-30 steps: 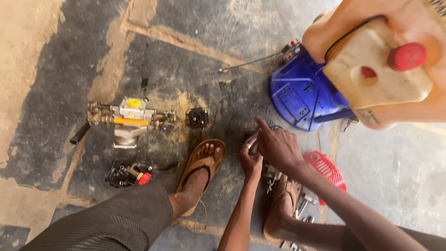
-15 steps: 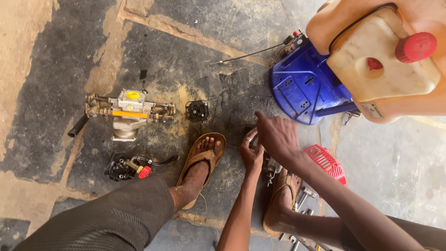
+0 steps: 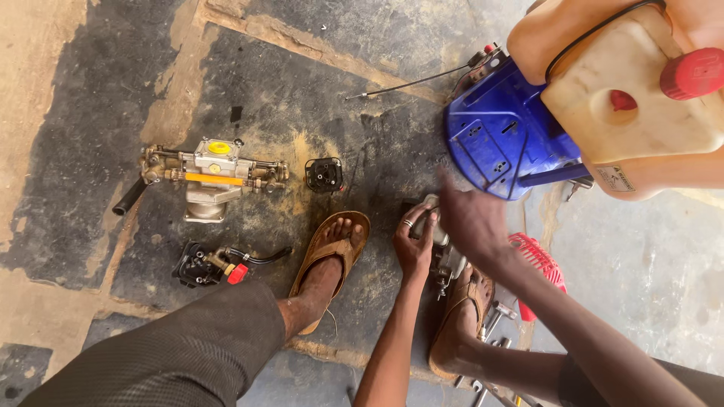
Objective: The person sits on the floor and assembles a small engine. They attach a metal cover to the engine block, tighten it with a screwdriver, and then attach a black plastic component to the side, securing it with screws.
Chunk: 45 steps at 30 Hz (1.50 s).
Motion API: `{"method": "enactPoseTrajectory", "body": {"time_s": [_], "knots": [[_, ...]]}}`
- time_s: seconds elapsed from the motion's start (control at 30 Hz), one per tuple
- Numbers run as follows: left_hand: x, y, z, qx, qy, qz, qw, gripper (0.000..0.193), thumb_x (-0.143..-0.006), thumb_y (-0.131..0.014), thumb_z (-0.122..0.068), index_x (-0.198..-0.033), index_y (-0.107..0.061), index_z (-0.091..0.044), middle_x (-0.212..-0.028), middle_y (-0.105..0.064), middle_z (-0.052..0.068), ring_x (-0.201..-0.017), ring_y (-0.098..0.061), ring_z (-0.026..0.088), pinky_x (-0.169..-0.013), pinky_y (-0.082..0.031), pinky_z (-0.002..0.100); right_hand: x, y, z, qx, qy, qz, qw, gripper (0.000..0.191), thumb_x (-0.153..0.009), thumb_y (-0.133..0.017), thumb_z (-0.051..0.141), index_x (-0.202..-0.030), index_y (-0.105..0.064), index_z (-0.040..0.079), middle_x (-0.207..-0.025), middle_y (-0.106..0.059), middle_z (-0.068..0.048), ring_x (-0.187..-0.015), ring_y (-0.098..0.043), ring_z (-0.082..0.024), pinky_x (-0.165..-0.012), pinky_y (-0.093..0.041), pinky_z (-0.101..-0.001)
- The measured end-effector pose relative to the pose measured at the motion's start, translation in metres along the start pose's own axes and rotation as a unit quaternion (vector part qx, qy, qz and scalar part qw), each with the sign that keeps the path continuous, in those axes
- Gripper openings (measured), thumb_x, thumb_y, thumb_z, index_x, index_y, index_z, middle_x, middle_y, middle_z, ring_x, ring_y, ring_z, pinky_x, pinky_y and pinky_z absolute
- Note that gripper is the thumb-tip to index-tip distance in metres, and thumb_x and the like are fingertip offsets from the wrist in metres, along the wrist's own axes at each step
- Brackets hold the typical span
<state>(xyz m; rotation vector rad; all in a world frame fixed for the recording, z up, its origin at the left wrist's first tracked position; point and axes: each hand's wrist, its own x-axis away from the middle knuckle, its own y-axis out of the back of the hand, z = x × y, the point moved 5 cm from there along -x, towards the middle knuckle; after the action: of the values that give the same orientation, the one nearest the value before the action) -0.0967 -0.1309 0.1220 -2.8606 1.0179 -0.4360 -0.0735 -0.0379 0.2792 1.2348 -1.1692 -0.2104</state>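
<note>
My left hand (image 3: 414, 245) is closed around a small grey metal engine part (image 3: 445, 260) that rests on the floor between my feet. My right hand (image 3: 473, 222) hovers over the same part with fingers spread, slightly blurred; what its fingertips touch is hidden. My left foot in a brown sandal (image 3: 332, 256) is planted to the left of the hands. My right foot in a sandal (image 3: 460, 324) sits just below the part.
A blue sprayer base (image 3: 498, 139) with a cream tank (image 3: 633, 105) and red cap (image 3: 692, 73) stands at upper right. A brass pump (image 3: 211, 175), a small black part (image 3: 324, 175), a carburettor piece (image 3: 207, 264), a red fan cover (image 3: 539, 260) and loose wrenches (image 3: 494, 320) lie around.
My right hand lifted up and toward the blue base, off the part. My left hand stays on the part. The view shifted slightly.
</note>
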Motion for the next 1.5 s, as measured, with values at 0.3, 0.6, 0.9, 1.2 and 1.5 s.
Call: {"method": "enactPoseTrajectory", "body": {"time_s": [0.3, 0.6, 0.9, 1.2, 1.5], "knots": [[0.004, 0.005, -0.004, 0.015, -0.039, -0.012, 0.999, 0.030, -0.095, -0.069, -0.018, -0.122, -0.073, -0.006, -0.128, -0.073, 0.013, -0.124, -0.068, 0.027, -0.110, -0.051, 0.043, -0.008, 0.024, -0.020, -0.282, 0.264, 0.020, 0.922, 0.048, -0.088, -0.074, 0.035, -0.130, -0.063, 0.015, -0.082, -0.075, -0.011, -0.076, -0.073, -0.019, -0.069, -0.058, -0.0385], [0.002, 0.001, 0.005, 0.067, 0.015, 0.009, 0.998, 0.032, -0.092, -0.070, -0.020, -0.122, -0.072, -0.009, -0.131, -0.070, 0.011, -0.124, -0.066, 0.027, -0.108, -0.053, 0.046, 0.004, 0.028, 0.009, 0.046, 0.409, -0.212, 0.886, 0.027, -0.089, -0.071, 0.038, -0.098, -0.065, 0.013, -0.096, -0.061, -0.010, -0.086, -0.066, -0.028, -0.074, -0.056, -0.0437], [0.001, 0.008, 0.007, 0.002, 0.004, -0.016, 1.000, 0.032, -0.095, -0.074, -0.026, -0.121, -0.073, -0.008, -0.129, -0.072, 0.012, -0.126, -0.066, 0.027, -0.112, -0.049, 0.044, -0.012, -0.008, -0.010, -0.413, -0.006, 0.071, 0.908, 0.031, -0.095, -0.068, 0.031, -0.118, -0.070, 0.011, -0.059, -0.063, -0.012, -0.052, -0.060, -0.028, -0.048, -0.045, -0.0388], [-0.001, 0.012, 0.015, 0.014, -0.006, -0.011, 1.000, 0.029, -0.095, -0.068, -0.021, -0.122, -0.073, -0.010, -0.130, -0.072, 0.012, -0.125, -0.067, 0.027, -0.111, -0.051, 0.043, 0.001, 0.022, 0.012, -0.199, 0.395, -0.225, 0.868, 0.028, -0.090, -0.077, 0.033, -0.111, -0.068, 0.016, -0.091, -0.066, -0.007, -0.089, -0.064, -0.029, -0.082, -0.050, -0.0391], [-0.005, 0.011, 0.016, -0.001, -0.037, -0.028, 0.999, 0.027, -0.098, -0.070, -0.026, -0.119, -0.073, -0.010, -0.129, -0.073, 0.012, -0.126, -0.067, 0.027, -0.113, -0.050, 0.043, -0.005, 0.010, 0.012, -0.171, 0.052, -0.066, 0.982, 0.038, -0.103, -0.057, 0.022, -0.140, -0.066, 0.024, -0.064, -0.063, -0.011, -0.055, -0.057, -0.025, -0.063, -0.048, -0.0484]]}}
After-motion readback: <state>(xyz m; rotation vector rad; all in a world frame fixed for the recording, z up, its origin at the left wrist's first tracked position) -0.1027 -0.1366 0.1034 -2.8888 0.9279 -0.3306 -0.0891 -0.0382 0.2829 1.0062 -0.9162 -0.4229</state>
